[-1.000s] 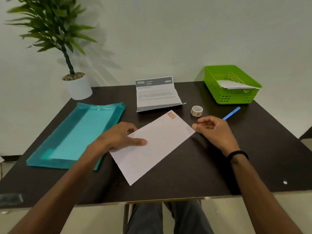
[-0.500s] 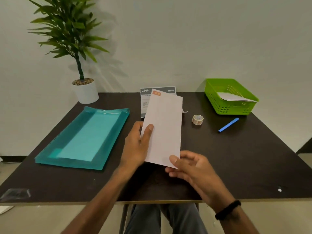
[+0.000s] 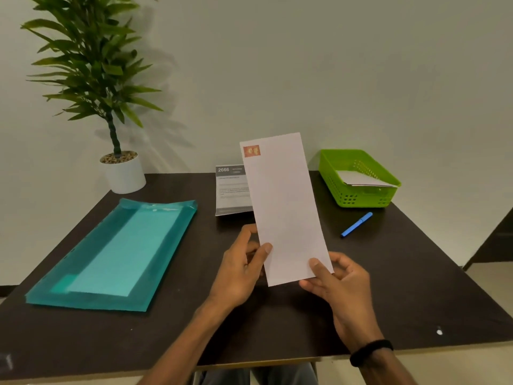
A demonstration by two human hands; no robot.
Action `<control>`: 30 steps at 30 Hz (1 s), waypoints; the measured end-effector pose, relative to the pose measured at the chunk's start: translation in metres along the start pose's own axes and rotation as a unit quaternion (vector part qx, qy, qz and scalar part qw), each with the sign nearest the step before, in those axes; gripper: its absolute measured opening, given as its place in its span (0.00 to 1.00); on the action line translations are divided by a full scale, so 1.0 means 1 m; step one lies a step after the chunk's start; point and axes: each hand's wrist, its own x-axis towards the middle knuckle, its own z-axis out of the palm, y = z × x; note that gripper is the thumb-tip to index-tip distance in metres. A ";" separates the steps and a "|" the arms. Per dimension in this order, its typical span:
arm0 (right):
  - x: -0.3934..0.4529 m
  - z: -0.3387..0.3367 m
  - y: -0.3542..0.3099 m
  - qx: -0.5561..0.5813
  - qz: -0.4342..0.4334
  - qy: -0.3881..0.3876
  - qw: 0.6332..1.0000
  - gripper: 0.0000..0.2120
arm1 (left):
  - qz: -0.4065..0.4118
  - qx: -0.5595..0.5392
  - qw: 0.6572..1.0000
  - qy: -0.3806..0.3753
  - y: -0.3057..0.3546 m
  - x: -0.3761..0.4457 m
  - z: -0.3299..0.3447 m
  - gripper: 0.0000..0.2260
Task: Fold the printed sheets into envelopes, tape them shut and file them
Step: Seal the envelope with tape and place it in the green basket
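Lifted upright off the dark tabletop (image 3: 388, 287), the long white paper envelope with its orange stamp (image 3: 286, 207) feels light and floppy; my left hand (image 3: 238, 269) and right hand (image 3: 337, 284) each pinch its bottom edge.

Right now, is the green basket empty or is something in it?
Not empty. The basket holds white paper, lying tilted against its near rim. How many pieces, cannot tell.

Bare dark bench (image 3: 374, 295) lies open in front of and to the right of the hands. The teal folder (image 3: 116, 254) fills the left side. Towards the back, the potted plant (image 3: 122, 173), printed card (image 3: 231, 193), blue pen (image 3: 356, 224) and green basket (image 3: 358, 176) stand in the way, with gaps between them.
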 end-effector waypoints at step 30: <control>0.182 -0.107 -0.137 0.081 0.041 0.065 0.994 0.15 | 0.015 -0.091 0.996 -0.016 0.083 0.163 0.153 0.06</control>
